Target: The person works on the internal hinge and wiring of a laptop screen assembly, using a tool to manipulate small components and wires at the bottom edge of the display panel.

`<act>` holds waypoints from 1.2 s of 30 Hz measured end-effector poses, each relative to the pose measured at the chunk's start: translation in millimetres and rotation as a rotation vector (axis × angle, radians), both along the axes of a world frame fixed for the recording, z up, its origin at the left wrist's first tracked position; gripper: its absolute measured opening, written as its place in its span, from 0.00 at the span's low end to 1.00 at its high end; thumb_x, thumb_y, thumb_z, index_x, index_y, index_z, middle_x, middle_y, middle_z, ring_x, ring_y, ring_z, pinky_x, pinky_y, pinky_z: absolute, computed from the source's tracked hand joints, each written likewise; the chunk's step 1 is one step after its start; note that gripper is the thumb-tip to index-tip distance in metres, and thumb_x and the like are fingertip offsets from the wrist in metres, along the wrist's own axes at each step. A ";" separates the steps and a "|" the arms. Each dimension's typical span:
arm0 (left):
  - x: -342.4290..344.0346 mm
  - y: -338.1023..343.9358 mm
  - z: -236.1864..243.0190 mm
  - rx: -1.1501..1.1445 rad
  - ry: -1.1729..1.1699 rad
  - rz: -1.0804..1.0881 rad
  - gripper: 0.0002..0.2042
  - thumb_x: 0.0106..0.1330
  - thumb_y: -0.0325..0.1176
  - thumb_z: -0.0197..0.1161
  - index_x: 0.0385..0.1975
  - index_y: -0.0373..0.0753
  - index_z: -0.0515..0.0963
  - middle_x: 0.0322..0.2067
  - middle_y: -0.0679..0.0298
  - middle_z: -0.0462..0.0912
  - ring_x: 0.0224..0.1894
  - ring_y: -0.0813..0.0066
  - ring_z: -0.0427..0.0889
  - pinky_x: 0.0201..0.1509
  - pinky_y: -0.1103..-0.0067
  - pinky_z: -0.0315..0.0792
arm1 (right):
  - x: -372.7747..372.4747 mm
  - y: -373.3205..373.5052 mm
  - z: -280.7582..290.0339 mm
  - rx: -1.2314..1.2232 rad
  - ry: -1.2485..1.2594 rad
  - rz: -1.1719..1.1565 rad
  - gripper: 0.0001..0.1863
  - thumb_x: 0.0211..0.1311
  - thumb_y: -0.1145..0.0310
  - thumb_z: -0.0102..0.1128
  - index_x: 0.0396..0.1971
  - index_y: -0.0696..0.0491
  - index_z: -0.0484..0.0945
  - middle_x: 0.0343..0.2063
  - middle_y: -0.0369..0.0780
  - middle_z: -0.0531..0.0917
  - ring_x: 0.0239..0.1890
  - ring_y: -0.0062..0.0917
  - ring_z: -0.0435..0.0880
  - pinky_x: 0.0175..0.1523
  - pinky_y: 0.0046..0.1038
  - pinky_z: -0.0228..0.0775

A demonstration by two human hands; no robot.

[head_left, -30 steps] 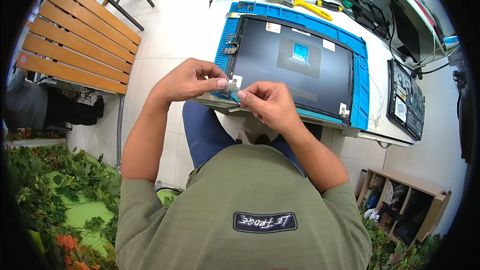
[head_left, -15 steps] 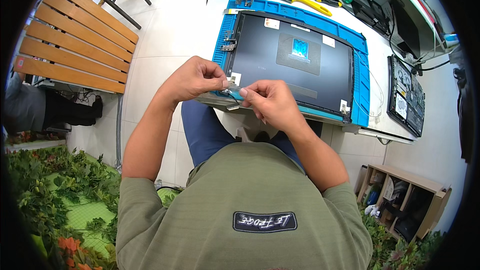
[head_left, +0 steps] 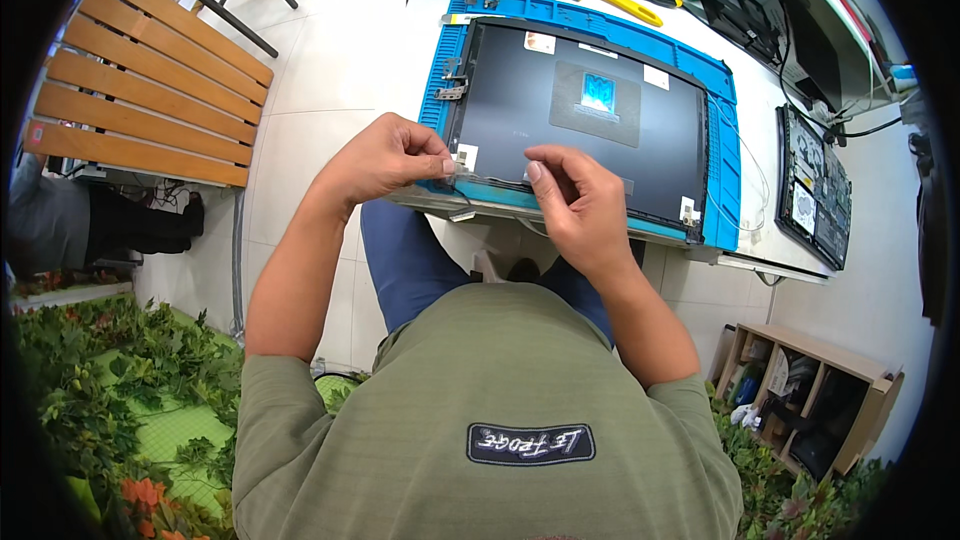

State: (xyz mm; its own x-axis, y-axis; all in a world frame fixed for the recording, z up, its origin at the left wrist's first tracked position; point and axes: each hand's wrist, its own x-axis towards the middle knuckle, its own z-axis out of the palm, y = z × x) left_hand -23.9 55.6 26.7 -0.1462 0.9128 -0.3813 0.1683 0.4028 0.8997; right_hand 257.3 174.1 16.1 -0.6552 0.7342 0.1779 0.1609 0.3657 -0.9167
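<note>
On the bench (head_left: pixel 752 105), a mat (head_left: pixel 722 155) bears a panel (head_left: pixel 655 145). Left hand (head_left: pixel 385 162) pinches narrowly by the mat's near-left corner; right hand (head_left: pixel 582 202), I can't tell.

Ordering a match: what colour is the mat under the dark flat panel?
The rectangular ridged mat is bright blue, best in head view.

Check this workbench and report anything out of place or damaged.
One thing: near the left hand, a small cable connector dangles at the table's front edge, off the blue repair mat, so it looks loose. No spill or clear damage stands out.
</note>
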 end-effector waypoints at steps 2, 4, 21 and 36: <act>0.3 0.1 -3.1 -0.007 0.038 0.007 0.14 0.70 0.39 0.83 0.39 0.31 0.96 0.29 0.66 0.91 0.32 0.81 0.82 0.38 0.79 0.73 | -1.3 1.0 -4.1 0.230 0.014 0.038 0.08 0.76 0.75 0.74 0.51 0.57 0.92 0.37 0.43 0.93 0.37 0.33 0.90 0.46 0.34 0.81; 0.4 -0.5 -7.0 -0.006 0.068 0.011 0.15 0.69 0.40 0.84 0.39 0.31 0.96 0.30 0.64 0.92 0.33 0.78 0.85 0.41 0.77 0.77 | -5.3 1.0 -8.8 0.390 0.037 0.070 0.09 0.70 0.79 0.73 0.48 0.56 0.91 0.39 0.43 0.91 0.42 0.43 0.88 0.46 0.41 0.82; 13.3 -3.7 -6.7 -0.004 0.164 0.040 0.12 0.70 0.36 0.81 0.37 0.30 0.95 0.28 0.64 0.91 0.31 0.80 0.82 0.38 0.77 0.75 | -22.5 -10.4 -17.9 0.757 -0.130 0.285 0.23 0.58 0.80 0.71 0.55 0.51 0.93 0.53 0.42 0.86 0.55 0.39 0.80 0.57 0.42 0.73; 12.1 -5.9 -11.2 0.013 0.151 0.056 0.12 0.71 0.36 0.80 0.37 0.31 0.94 0.27 0.67 0.88 0.30 0.81 0.80 0.35 0.77 0.73 | -19.5 -9.1 -16.9 0.731 -0.117 0.310 0.22 0.57 0.77 0.71 0.53 0.53 0.92 0.54 0.43 0.86 0.56 0.40 0.80 0.57 0.43 0.72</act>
State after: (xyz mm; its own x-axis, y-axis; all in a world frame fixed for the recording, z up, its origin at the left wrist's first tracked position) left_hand -11.8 49.6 15.5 -0.2517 0.9062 -0.3397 0.2801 0.4042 0.8707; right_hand 237.9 165.0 -0.8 -0.8542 0.2401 0.4612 0.0338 0.9108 -0.4115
